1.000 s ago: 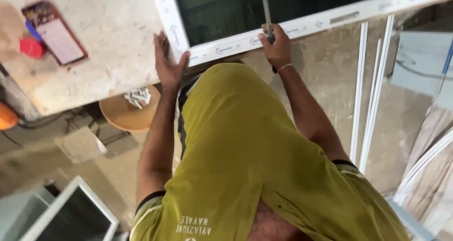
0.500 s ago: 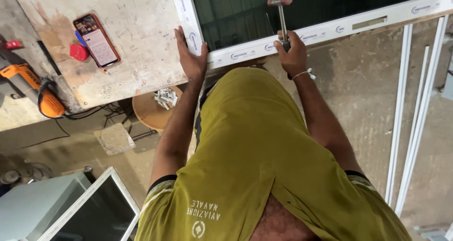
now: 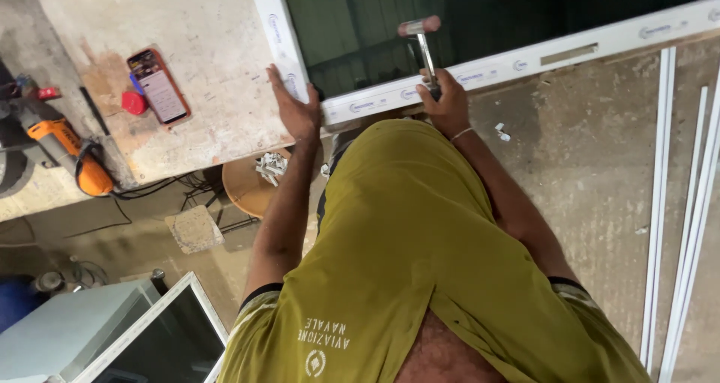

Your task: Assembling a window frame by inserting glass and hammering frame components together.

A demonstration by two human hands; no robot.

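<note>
Head view: the left hand (image 3: pixel 294 107) lies flat, fingers together, against the corner of a white window frame (image 3: pixel 480 68) that rests on the worktop (image 3: pixel 202 45). The right hand (image 3: pixel 448 102) has its fingers wrapped around the handle of a small hammer (image 3: pixel 421 39), head raised over the frame's lower rail. A phone in a red case (image 3: pixel 159 85) lies on the worktop, well apart. White strips (image 3: pixel 660 203) lie on the floor.
</note>
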